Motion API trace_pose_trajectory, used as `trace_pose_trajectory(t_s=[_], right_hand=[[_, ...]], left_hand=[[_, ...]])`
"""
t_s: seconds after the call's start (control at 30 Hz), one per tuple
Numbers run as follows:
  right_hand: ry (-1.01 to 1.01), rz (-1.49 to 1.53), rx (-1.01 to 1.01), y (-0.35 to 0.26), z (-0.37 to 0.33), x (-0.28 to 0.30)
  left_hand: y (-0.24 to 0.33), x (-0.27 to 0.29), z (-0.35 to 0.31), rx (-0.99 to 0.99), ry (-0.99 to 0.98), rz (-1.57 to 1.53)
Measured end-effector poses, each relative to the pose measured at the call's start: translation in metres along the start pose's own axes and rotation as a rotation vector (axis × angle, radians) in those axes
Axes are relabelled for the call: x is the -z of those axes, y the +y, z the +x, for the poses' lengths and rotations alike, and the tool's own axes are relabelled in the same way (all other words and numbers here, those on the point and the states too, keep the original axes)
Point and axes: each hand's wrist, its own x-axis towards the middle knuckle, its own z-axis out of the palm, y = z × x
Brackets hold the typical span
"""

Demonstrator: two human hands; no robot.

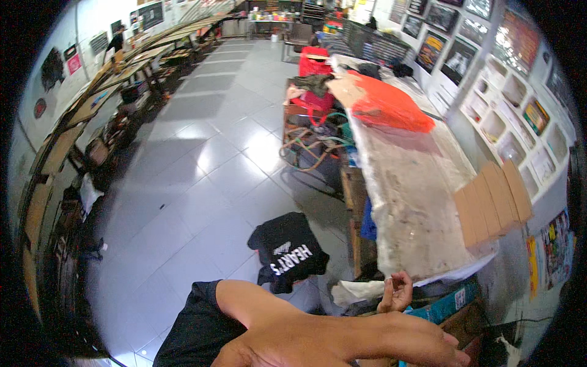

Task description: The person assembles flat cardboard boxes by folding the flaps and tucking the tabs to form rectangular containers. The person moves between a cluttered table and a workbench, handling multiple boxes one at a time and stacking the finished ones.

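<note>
My left arm (269, 306) comes out of a black sleeve and stretches across the bottom of the view to the right. Close to the camera, my left hand (422, 345) shows mostly its back; its fingertips are partly turned away, so any grip is hidden. Just beyond it, my right hand (400, 293) has loosely curled fingers, thumb apart, with nothing visible in them; its wrist is hidden behind the left arm. A crumpled white sheet (358, 293) lies beside the right hand, by the near end of the worktable (422, 208). A teal box (449, 306) sits below that end.
Cardboard pieces (492, 202) stand at the table's right edge, and red plastic (391, 104) covers its far part. A black garment (290, 251) with white lettering is left of the table. A coiled hose (312, 147) hangs alongside. A long bench (79, 116) lines the left wall.
</note>
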Motion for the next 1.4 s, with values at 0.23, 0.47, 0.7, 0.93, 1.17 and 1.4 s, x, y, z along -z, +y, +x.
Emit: trace_pose_trajectory(t_s=[0.23,0.47,0.7,0.93,1.17,1.4], right_hand=[[-0.302,0.036,-0.008,-0.060,-0.076,-0.139],[-0.609,0.139,0.062,-0.120,-0.111,-0.277],[-0.952,0.244,0.116,-0.123,-0.119,-0.401],[-0.886,0.265,0.050,-0.073,-0.066,-0.513],[-0.643,0.175,-0.053,-0.010,0.061,-0.610],[-0.390,0.005,-0.138,0.026,0.163,-0.637]], left_hand=[[0.140,-0.025,-0.045,-0.477,-0.004,0.157],[0.216,-0.087,-0.099,-0.574,0.363,-0.115],[0.281,-0.043,-0.131,-0.406,0.275,0.087],[0.345,0.088,-0.153,-0.043,0.716,0.281],[0.370,0.333,-0.249,0.500,1.516,0.441],[0.390,0.491,-0.390,0.551,2.051,0.093]])
